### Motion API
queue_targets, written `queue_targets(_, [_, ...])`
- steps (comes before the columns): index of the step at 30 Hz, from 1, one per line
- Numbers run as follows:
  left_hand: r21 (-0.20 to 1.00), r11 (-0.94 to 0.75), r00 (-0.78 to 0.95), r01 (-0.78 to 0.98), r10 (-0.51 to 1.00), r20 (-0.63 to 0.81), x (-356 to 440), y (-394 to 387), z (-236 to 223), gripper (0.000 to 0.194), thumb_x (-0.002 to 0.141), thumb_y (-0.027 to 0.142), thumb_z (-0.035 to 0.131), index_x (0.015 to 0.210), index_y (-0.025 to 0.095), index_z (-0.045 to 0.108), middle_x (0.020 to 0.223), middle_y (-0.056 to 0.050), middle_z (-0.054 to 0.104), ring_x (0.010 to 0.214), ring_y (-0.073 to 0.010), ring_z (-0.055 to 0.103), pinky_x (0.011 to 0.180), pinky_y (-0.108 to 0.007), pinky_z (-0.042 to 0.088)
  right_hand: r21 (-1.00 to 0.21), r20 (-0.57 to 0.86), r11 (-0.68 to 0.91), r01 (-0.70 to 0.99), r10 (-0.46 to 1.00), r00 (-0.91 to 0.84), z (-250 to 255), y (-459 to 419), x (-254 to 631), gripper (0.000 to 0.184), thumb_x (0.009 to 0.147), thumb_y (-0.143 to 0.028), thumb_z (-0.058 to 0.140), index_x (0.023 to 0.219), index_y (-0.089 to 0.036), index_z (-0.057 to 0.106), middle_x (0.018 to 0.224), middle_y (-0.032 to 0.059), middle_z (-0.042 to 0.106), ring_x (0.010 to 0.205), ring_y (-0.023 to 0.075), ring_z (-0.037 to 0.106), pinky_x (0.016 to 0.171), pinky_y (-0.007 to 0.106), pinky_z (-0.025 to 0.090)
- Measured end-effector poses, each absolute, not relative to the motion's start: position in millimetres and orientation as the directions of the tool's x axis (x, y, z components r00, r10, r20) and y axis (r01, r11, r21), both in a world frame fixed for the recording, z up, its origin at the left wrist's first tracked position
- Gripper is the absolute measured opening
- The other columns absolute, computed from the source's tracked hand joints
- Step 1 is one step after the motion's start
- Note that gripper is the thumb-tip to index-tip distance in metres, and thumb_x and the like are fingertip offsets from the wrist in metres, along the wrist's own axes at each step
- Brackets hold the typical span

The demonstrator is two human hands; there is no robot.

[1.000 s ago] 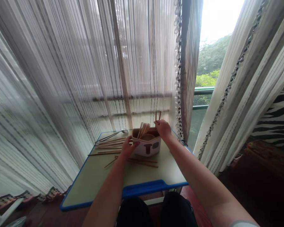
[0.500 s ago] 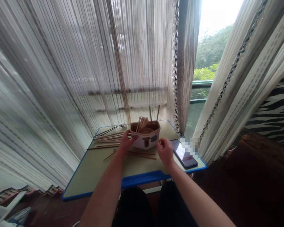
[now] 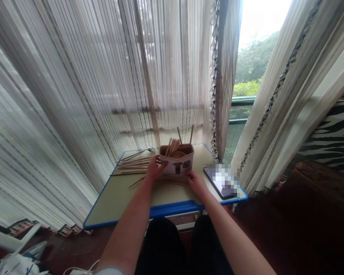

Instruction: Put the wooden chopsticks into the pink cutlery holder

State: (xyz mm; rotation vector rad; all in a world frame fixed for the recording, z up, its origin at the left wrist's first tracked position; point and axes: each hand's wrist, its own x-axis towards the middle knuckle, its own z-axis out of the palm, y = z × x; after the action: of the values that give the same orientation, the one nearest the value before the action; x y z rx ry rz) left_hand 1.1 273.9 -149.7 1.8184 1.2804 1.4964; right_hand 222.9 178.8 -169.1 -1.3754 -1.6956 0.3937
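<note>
A small bin (image 3: 177, 168) with a brown inside and a pale, printed front stands near the back of the small table. It holds a bundle of thin sticks (image 3: 172, 146), a round brown piece (image 3: 177, 154) and two upright chopsticks (image 3: 192, 134). My left hand (image 3: 155, 170) is closed around the bin's left side, thumb on the front. At the bin's lower right corner, my right hand (image 3: 197, 183) has its fingers bent together, close to the right ends of loose chopsticks (image 3: 172, 181) lying before the bin. What those fingers pinch is hidden.
More chopsticks (image 3: 136, 163) lie in a row left of the bin, with a metal ladle-like utensil (image 3: 149, 149) behind them. A phone (image 3: 218, 183) lies at the right. The table (image 3: 114, 206) has a blue rim; curtains (image 3: 174, 95) hang close behind it.
My right hand has moved left, from beside the phone to the bin's lower right corner and the chopstick ends. My left hand still holds the bin. The view has shifted slightly.
</note>
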Motion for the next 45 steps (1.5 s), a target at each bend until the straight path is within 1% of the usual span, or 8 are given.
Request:
queue_targets(5, [0.8,-0.455,-0.032,0.391,0.862,0.506,2,271,-151,0.049,0.062,0.047,0.069,0.099,0.018,0.055,0.084,-0.004,0.06,0.066,-0.0133,0.058,0.053,-0.025,0.047,-0.947,0.32,0.293,0.128,0.88,0.352,-169,184,240,0.034,0.071,-0.046,0.058,0.086,-0.016,0.063,0.072,0.0032,0.063,0.063,0.0152,0.053,0.062,0.028,0.041])
queue_targets(10, [0.773,-0.479,-0.017,0.416,0.846,0.533,3,271,-153,0.047,0.065,0.047,0.066,0.1,0.019,0.054,0.084,-0.004,0.06,0.065,-0.0132,0.058,0.052,-0.024,0.047,-0.93,0.193,0.302,-0.21,0.887,0.42,-173,187,249,0.036,0.063,-0.047,0.066,0.081,-0.016,0.059,0.06,-0.0033,0.052,0.052,0.0098,0.044,0.051,0.024,0.035])
queue_targets(16, [0.767,-0.467,-0.04,0.441,0.843,0.536,4,270,-154,0.048,0.065,0.049,0.065,0.1,0.019,0.054,0.085,-0.004,0.059,0.065,-0.013,0.057,0.051,-0.024,0.046,-0.931,0.194,0.317,-0.183,0.85,0.49,-172,186,245,0.032,0.07,-0.048,0.06,0.082,-0.018,0.056,0.055,-0.0072,0.046,0.048,0.0076,0.042,0.048,0.021,0.033])
queue_targets(21, [0.741,-0.462,-0.046,0.487,0.834,0.55,6,266,-153,0.045,0.068,0.05,0.062,0.1,0.019,0.054,0.086,-0.004,0.059,0.063,-0.0124,0.056,0.05,-0.023,0.045,-0.854,0.095,0.311,-0.418,0.882,0.461,-169,185,240,0.038,0.072,-0.054,0.055,0.09,-0.023,0.043,0.081,-0.0026,0.061,0.056,0.0097,0.058,0.046,0.021,0.042])
queue_targets(24, [0.723,-0.461,-0.044,0.515,0.828,0.559,7,264,-151,0.042,0.069,0.048,0.061,0.099,0.019,0.054,0.086,-0.004,0.059,0.064,-0.0124,0.056,0.05,-0.024,0.045,-0.789,0.091,0.33,-0.518,0.897,0.433,-167,185,240,0.038,0.073,-0.053,0.057,0.089,-0.024,0.036,0.08,-0.0019,0.064,0.056,0.0117,0.061,0.048,0.023,0.047])
queue_targets(31, [0.704,-0.479,-0.017,0.524,0.821,0.57,8,265,-149,0.04,0.07,0.049,0.06,0.097,0.02,0.053,0.085,-0.003,0.057,0.062,-0.0117,0.055,0.05,-0.023,0.045,-0.689,0.015,0.329,-0.645,0.897,0.442,-166,188,248,0.032,0.063,-0.028,0.071,0.088,-0.019,0.052,0.068,-0.0033,0.061,0.052,0.0075,0.055,0.048,0.019,0.047])
queue_targets(38, [0.715,-0.494,-0.026,0.495,0.814,0.58,13,268,-153,0.047,0.067,0.05,0.063,0.101,0.019,0.053,0.084,-0.002,0.058,0.06,-0.0106,0.054,0.05,-0.023,0.043,-0.648,-0.013,0.282,-0.707,0.924,0.381,-158,180,253,0.026,0.074,-0.036,0.062,0.095,-0.02,0.057,0.082,0.0027,0.068,0.058,0.0086,0.06,0.048,0.019,0.049])
queue_targets(45, [0.726,-0.501,-0.025,0.471,0.815,0.578,15,268,-158,0.05,0.067,0.05,0.064,0.104,0.019,0.052,0.083,-0.002,0.057,0.057,-0.0087,0.052,0.049,-0.022,0.041,-0.656,0.095,0.315,-0.686,0.936,0.338,-151,174,246,0.023,0.068,-0.024,0.068,0.09,-0.021,0.062,0.076,0.0005,0.065,0.055,0.0095,0.055,0.051,0.023,0.051])
